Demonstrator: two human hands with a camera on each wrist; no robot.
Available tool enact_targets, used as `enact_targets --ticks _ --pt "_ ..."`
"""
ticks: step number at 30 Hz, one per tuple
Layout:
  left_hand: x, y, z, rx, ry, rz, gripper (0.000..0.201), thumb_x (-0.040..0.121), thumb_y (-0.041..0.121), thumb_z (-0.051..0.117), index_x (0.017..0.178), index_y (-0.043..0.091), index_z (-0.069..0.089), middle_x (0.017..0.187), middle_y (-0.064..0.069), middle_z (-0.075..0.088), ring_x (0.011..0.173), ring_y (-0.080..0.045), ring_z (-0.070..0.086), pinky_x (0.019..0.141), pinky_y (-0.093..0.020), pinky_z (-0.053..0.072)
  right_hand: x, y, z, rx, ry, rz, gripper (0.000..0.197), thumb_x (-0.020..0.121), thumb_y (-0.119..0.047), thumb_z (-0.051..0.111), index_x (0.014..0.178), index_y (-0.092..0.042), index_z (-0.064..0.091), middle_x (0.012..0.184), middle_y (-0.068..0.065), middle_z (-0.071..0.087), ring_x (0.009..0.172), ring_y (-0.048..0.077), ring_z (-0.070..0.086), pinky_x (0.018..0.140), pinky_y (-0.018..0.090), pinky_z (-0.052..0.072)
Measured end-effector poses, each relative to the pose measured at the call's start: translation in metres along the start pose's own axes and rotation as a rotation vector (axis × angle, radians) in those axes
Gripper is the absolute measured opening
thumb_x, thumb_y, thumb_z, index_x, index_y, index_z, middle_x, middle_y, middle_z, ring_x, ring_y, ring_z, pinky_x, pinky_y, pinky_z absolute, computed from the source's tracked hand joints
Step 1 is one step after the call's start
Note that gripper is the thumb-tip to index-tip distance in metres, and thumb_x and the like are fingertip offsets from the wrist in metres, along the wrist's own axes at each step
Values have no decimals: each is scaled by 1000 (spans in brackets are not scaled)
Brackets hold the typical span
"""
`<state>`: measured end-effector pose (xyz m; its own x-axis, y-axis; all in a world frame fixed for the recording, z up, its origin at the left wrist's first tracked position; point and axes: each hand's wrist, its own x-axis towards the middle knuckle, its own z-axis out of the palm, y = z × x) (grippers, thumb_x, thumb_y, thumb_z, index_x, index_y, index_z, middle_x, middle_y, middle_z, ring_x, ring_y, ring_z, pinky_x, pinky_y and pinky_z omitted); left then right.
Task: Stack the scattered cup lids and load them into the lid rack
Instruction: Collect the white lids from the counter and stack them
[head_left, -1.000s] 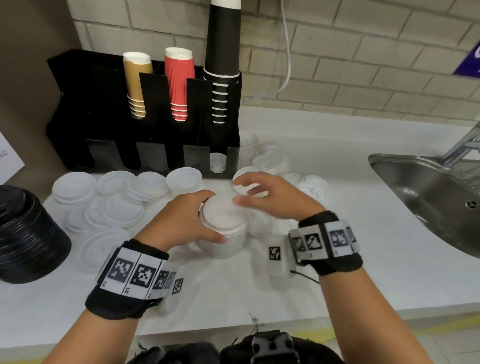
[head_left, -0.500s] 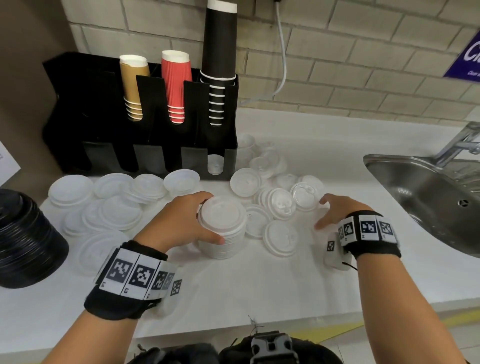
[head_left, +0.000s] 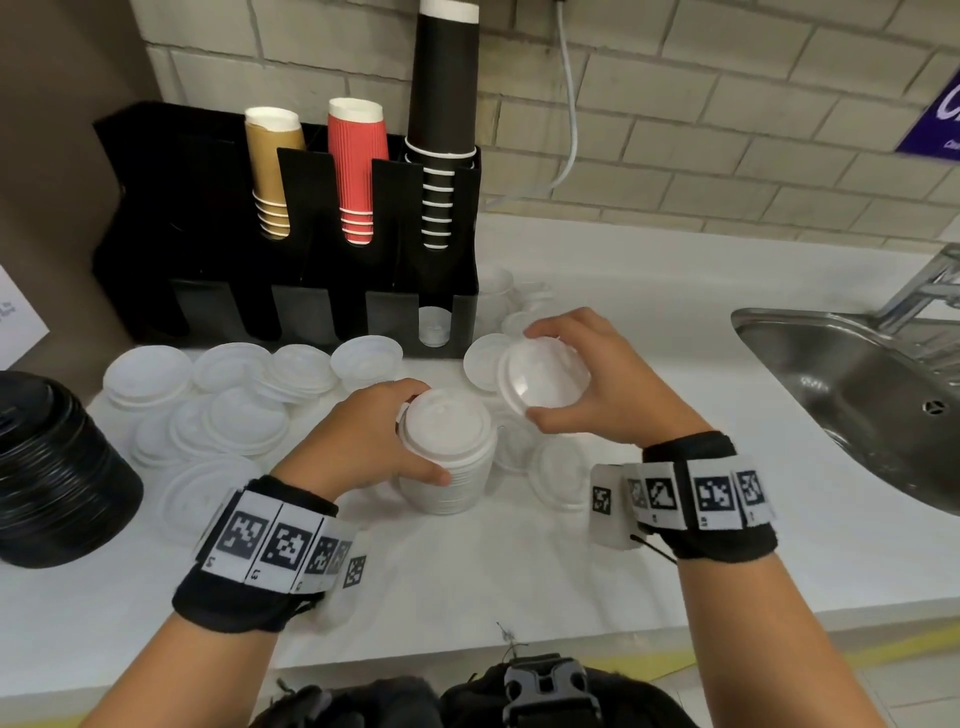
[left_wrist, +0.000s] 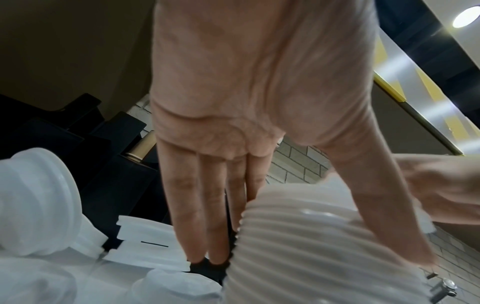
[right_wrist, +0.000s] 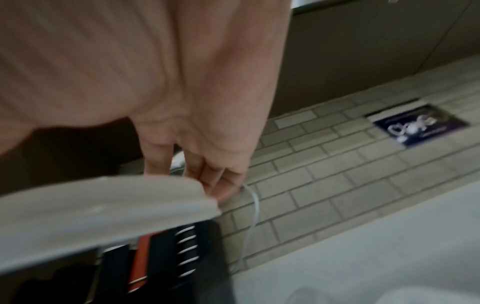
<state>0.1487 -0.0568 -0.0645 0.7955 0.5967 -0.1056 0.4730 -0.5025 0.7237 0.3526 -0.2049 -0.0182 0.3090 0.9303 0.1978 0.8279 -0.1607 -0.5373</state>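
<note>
A stack of white cup lids (head_left: 448, 457) stands on the white counter, and my left hand (head_left: 363, 441) grips its side; the left wrist view shows the stack's ribbed edges (left_wrist: 311, 246) under my thumb. My right hand (head_left: 597, 384) holds a single white lid (head_left: 543, 382) tilted in the air, just right of and above the stack. The right wrist view shows that lid's rim (right_wrist: 103, 205) blurred between fingers and thumb. Several loose white lids (head_left: 234, 415) lie scattered to the left and behind. The black rack (head_left: 291, 312) stands at the back; one right-hand slot holds a lid (head_left: 432, 325).
The rack carries tan (head_left: 272, 171), red (head_left: 357, 166) and black (head_left: 447, 119) cup stacks. A pile of black lids (head_left: 47, 467) sits at the left edge. A steel sink (head_left: 857, 395) with a tap is on the right. A white cable (head_left: 571, 104) hangs down the brick wall.
My right hand went out to the loose lids on the right, picked one up, and has come back toward the stack with it. The left hand stayed on the stack.
</note>
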Motion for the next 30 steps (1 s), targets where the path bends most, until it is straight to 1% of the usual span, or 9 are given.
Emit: enact_targets --ticks 3,7,10,13,17,21,25,27,30 --pt "-1 2 -1 37 2 -3 87 51 33 94 128 31 52 119 14 46 103 -13 52 88 -30 46 7 -10 14 135 -2 -26 59 71 -26 82 124 -27 56 120 -7 54 108 7 51 86 14 38" --pt "-3 3 -1 57 6 10 95 52 35 94 135 28 48 116 13 47 99 -11 53 83 -27 45 13 -18 32 221 -106 -39 49 75 -25 80 120 -31 61 117 -9 60 107 5 55 84 15 43" --pt "-4 2 0 38 19 4 113 51 36 94 146 26 33 122 11 47 104 -13 53 87 -28 46 16 -25 45 173 -152 -72 51 72 -28 82 119 -31 63 114 -5 60 107 6 54 85 13 40" --pt "-4 1 0 -11 22 10 126 51 36 95 150 31 17 122 11 49 104 -14 56 89 -32 50 19 -30 52 114 -157 -103 54 69 -28 84 119 -28 65 113 -5 59 106 6 53 85 10 36" --pt "-3 0 2 -50 22 10 135 51 34 94 152 33 5 118 11 50 98 -8 56 73 -17 44 22 -36 53 47 -177 -118 56 68 -29 84 120 -27 65 110 -6 57 102 5 49 84 9 35" --pt "-2 -3 3 -55 29 9 136 51 34 94 152 33 3 122 9 49 101 -13 56 71 -15 41 25 -43 54 -5 -222 -125 56 68 -30 83 120 -29 64 113 -1 58 105 9 49 87 14 37" --pt "-3 -1 2 -33 25 14 133 51 35 94 152 32 7 126 7 48 107 -16 54 80 -23 45 26 -46 55 -31 -240 -117 57 66 -31 83 120 -30 64 115 2 58 109 15 50 95 27 41" --pt "-4 1 1 0 24 20 121 51 36 93 149 30 22 126 9 47 108 -15 54 83 -25 45 25 -47 59 -41 -244 -104 60 64 -31 85 120 -30 63 115 1 57 109 16 49 96 29 42" --pt "-5 3 0 22 32 45 86 53 36 92 128 32 50 118 11 53 101 -9 56 77 -22 45 23 -42 59 22 -273 -100 58 64 -33 86 118 -30 63 113 -1 56 107 13 50 91 23 43"
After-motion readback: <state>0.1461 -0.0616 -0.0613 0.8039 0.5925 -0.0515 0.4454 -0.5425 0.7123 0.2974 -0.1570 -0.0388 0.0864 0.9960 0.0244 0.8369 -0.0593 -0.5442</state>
